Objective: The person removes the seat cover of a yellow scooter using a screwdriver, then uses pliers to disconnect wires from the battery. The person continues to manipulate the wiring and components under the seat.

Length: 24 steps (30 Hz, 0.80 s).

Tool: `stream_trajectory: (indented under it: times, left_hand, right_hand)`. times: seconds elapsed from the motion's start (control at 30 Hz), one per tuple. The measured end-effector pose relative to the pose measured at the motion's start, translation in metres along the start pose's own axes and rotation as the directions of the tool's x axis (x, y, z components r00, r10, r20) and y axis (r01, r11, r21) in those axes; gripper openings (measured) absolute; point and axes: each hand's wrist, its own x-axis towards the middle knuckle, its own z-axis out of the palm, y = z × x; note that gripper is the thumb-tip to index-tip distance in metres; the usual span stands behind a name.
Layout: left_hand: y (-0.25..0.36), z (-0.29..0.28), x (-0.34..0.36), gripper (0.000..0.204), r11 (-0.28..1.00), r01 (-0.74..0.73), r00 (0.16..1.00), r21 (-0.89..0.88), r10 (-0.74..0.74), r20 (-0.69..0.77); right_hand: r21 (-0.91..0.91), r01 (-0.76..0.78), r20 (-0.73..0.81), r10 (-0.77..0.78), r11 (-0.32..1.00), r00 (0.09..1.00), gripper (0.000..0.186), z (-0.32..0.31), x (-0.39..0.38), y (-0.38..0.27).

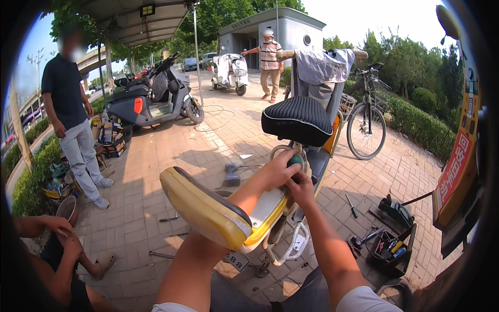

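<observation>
A yellow electric scooter stands before me, with its long yellow-and-dark seat tilted up. My left forearm passes under that seat. Beyond it, my left hand is closed around a dark green rounded thing, perhaps a tool's handle end. My right hand is just below it, close against the left, with fingers bent together at the scooter's body; what they grip is hidden. Above both hands is the black ribbed front saddle. A grey cloth hangs on the handlebar.
At right lie a screwdriver and an open toolbox. A power drill and a wrench lie left of the scooter. One person stands left, another sits lower left, and a third stands by a white three-wheeler.
</observation>
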Motion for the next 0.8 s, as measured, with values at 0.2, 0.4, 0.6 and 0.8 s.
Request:
stream_trajectory:
  times: [0.2, 0.4, 0.6, 0.8]
  left_hand:
    - [0.028, 0.004, 0.007, 0.048, 0.936, 0.086, 0.976, 0.340, -0.011, -0.217]
    - [0.013, 0.006, 0.007, 0.057, 0.974, -0.139, 0.975, 0.181, 0.166, -0.147]
    - [0.002, -0.016, 0.010, 0.050, 1.000, -0.029, 0.991, -0.006, 0.029, 0.132]
    - [0.032, 0.002, 0.005, 0.066, 0.884, 0.183, 0.978, 0.431, -0.118, -0.173]
  right_hand:
    - [-0.039, 0.001, -0.014, -0.002, 0.999, 1.000, 0.013, -0.005, -0.003, -0.006]
    - [0.057, -0.028, -0.059, 0.032, 0.998, 0.998, 0.010, 0.001, -0.004, -0.006]
    - [0.133, -0.037, 0.041, 0.032, 0.990, 0.999, 0.009, -0.002, 0.001, -0.006]
    - [-0.088, 0.041, 0.024, -0.039, 0.995, 0.999, 0.012, -0.007, 0.000, -0.005]
